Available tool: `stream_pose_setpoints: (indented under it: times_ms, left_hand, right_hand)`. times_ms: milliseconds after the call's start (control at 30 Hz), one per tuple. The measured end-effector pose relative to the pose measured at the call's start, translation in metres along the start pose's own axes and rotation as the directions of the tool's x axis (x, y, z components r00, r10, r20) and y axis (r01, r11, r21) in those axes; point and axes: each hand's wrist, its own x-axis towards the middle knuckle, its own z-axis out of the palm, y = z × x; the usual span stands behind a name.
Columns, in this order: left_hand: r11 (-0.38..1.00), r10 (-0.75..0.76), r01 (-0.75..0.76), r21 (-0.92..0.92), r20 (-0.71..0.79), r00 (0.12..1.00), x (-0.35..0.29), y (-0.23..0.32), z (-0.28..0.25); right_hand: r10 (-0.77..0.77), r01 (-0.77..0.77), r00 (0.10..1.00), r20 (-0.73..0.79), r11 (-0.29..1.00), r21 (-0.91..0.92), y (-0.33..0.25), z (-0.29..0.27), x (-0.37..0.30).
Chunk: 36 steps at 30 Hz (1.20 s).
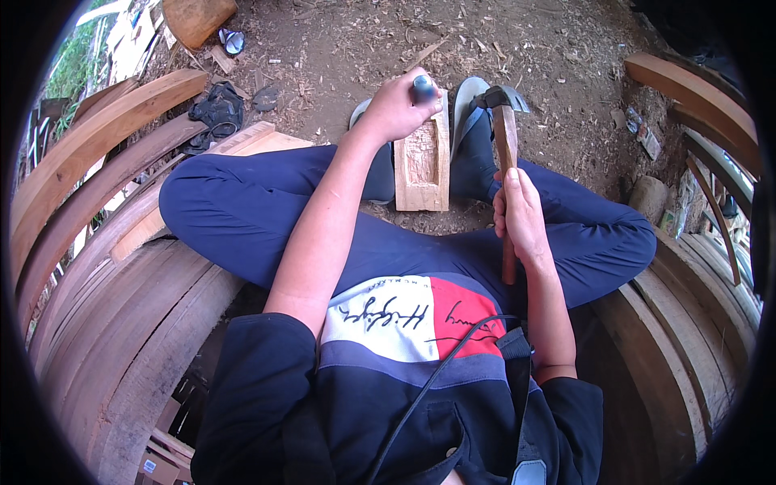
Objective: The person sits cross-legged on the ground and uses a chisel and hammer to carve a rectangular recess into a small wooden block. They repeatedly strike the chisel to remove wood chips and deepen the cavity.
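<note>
A pale wooden block [422, 198] with a rough, chipped rectangular hollow lies on the ground between my feet. My left hand [396, 109] is closed around a chisel [423, 89] over the block's far end. Only the chisel's rounded, bluish handle top shows; its blade is hidden below the hand. On the right, my right hand [521, 210] grips the wooden handle of a claw hammer [505, 137]. The hammer's dark metal head is raised above my right foot, apart from the chisel.
Long curved-looking timbers [105, 133] are stacked at my left, with more planks [695, 323] at my right. A dark crumpled bag [217, 113] lies beyond my left knee. Wood chips litter the dirt floor [558, 73]. A cut log [198, 20] stands at the far left.
</note>
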Motion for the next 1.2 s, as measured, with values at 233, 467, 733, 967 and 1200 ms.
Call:
stream_pose_setpoints:
  times_ms: [233, 467, 733, 967, 1200]
  left_hand:
    - [1.000, 0.006, -0.006, -0.008, 0.001, 1.000, 0.0001, -0.0012, -0.0001]
    - [1.000, 0.004, -0.004, -0.001, -0.004, 1.000, 0.0001, -0.0003, -0.0001]
    - [1.000, 0.016, -0.016, 0.014, -0.014, 1.000, 0.0002, 0.0005, -0.0006]
    - [1.000, 0.009, -0.009, 0.006, -0.014, 1.000, -0.0008, 0.0014, -0.0001]
    - [0.998, 0.016, -0.016, -0.059, 0.010, 1.000, 0.0001, -0.0024, 0.0035]
  right_hand:
    - [-0.002, 0.002, 1.000, 0.002, 1.000, -0.002, 0.0012, 0.0006, 0.0008]
    - [-0.002, 0.002, 1.000, 0.006, 1.000, -0.005, 0.0020, 0.0011, 0.0006]
    - [-0.005, 0.005, 1.000, 0.016, 1.000, -0.016, 0.0047, 0.0012, 0.0019]
    - [0.008, -0.008, 1.000, 0.022, 1.000, -0.010, 0.0026, 0.0023, 0.0012]
    - [-0.047, 0.048, 0.999, 0.018, 0.998, -0.041, -0.0017, 0.0024, -0.0042]
